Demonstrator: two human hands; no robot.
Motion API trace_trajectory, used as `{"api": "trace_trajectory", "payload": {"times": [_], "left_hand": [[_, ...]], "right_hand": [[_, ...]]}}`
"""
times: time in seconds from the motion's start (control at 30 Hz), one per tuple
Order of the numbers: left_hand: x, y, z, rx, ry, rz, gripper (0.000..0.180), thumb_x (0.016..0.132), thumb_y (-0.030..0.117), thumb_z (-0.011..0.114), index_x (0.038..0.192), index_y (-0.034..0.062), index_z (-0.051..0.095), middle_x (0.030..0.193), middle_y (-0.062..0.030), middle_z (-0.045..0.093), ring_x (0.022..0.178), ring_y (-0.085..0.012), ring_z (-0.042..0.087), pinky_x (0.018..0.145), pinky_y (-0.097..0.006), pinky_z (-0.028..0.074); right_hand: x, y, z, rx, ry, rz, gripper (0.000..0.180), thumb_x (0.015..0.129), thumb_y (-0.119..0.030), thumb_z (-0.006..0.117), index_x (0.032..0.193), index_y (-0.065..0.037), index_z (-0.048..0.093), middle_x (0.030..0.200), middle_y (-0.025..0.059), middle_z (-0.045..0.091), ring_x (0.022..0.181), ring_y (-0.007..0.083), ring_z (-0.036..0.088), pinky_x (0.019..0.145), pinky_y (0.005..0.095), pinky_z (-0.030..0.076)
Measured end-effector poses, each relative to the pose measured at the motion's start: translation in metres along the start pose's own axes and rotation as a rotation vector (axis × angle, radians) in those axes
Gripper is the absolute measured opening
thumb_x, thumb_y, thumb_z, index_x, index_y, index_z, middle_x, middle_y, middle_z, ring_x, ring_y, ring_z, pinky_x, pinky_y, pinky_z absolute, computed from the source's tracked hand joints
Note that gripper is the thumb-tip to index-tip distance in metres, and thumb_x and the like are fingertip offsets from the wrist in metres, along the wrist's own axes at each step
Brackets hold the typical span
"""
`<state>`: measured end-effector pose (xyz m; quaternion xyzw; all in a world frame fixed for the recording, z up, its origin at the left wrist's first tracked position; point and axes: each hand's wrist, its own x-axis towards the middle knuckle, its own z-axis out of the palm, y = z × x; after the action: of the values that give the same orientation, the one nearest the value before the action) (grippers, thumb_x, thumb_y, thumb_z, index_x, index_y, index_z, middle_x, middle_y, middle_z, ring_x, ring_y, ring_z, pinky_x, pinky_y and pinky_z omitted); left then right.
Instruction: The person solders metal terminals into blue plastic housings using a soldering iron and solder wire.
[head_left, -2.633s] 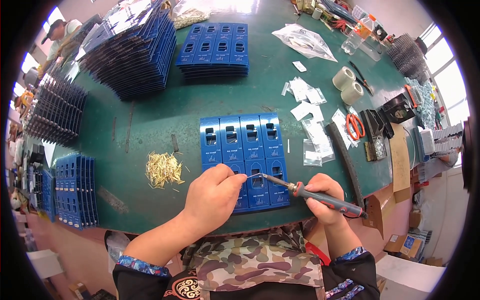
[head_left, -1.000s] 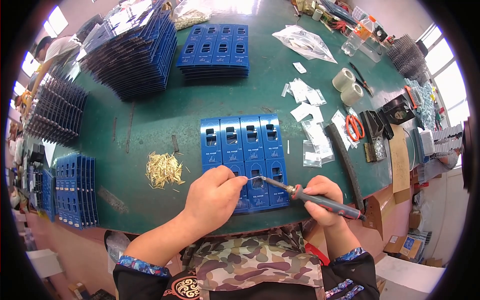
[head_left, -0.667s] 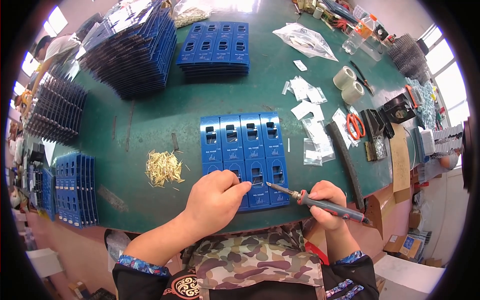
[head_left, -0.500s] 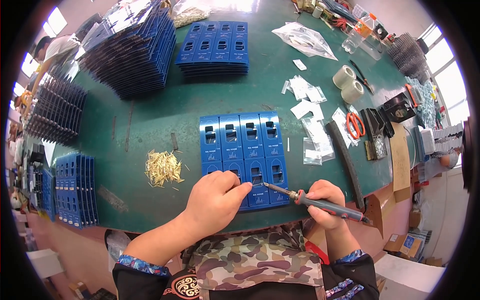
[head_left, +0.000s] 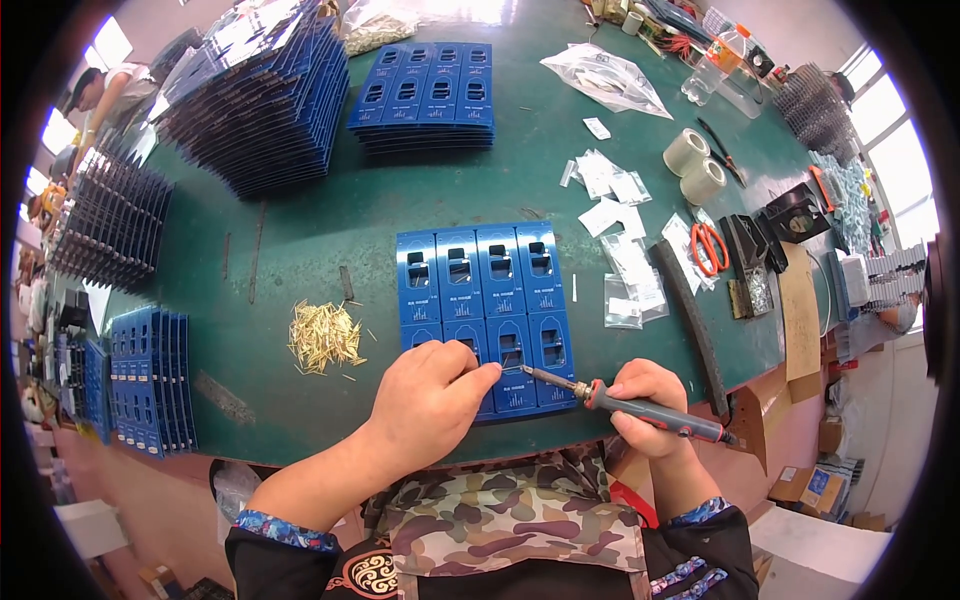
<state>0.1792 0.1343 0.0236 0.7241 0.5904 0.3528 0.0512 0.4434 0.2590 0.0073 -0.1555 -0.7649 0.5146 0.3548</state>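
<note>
A blue circuit board panel [head_left: 478, 300] with rows of rectangular cutouts lies flat before me. My right hand [head_left: 648, 405] is closed round a grey and red soldering iron [head_left: 655, 413], whose tip touches or hovers just over the panel's lower part, beside a cutout. From the left, my left hand [head_left: 432, 398] reaches over the panel's lower left part, thumb and forefinger pinched near that tip. What the pinch holds is too small to make out. Left of the panel sits a loose pile of thin gold-coloured pins [head_left: 325, 338].
Stacks of blue panels stand far left [head_left: 265, 115], behind [head_left: 425, 95] and at the left edge [head_left: 150, 380]. On the right are small plastic bags [head_left: 630, 265], orange-handled scissors [head_left: 709, 250], a dark bar [head_left: 690, 325], two tape rolls [head_left: 703, 182] and a soldering stand [head_left: 748, 262]. Another person [head_left: 115, 95] works far left.
The soldering iron's tip has shifted very slightly left along the panel, toward my left fingertips. Both hands keep almost the same pose, and the whole view has drifted a little.
</note>
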Motion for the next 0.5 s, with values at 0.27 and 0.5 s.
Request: {"api": "trace_trajectory", "payload": {"times": [0.27, 0.5], "left_hand": [[-0.0001, -0.0004, -0.0007, -0.038, 0.009, -0.008, 0.022, 0.072, -0.001, 0.070, 0.093, 0.0063, 0.069, 0.078, -0.0059, 0.059, 0.068, -0.0240, 0.058, 0.058, -0.036, 0.046], [-0.0007, -0.0010, -0.0006, -0.032, -0.003, -0.009, 0.023, 0.072, -0.001, 0.070, 0.093, 0.0068, 0.069, 0.079, -0.0054, 0.058, 0.068, -0.0237, 0.058, 0.058, -0.036, 0.046]], "right_hand": [[-0.0058, 0.0047, -0.0014, 0.075, 0.066, 0.039, 0.024, 0.068, -0.006, 0.069, 0.092, -0.001, 0.066, 0.076, 0.0116, 0.063, 0.063, 0.0216, 0.058, 0.056, 0.0315, 0.044], [-0.0022, 0.0020, -0.0004, 0.029, 0.026, 0.008, 0.024, 0.068, -0.006, 0.069, 0.091, -0.001, 0.066, 0.075, 0.0116, 0.063, 0.062, 0.0214, 0.058, 0.055, 0.0314, 0.044]]}}
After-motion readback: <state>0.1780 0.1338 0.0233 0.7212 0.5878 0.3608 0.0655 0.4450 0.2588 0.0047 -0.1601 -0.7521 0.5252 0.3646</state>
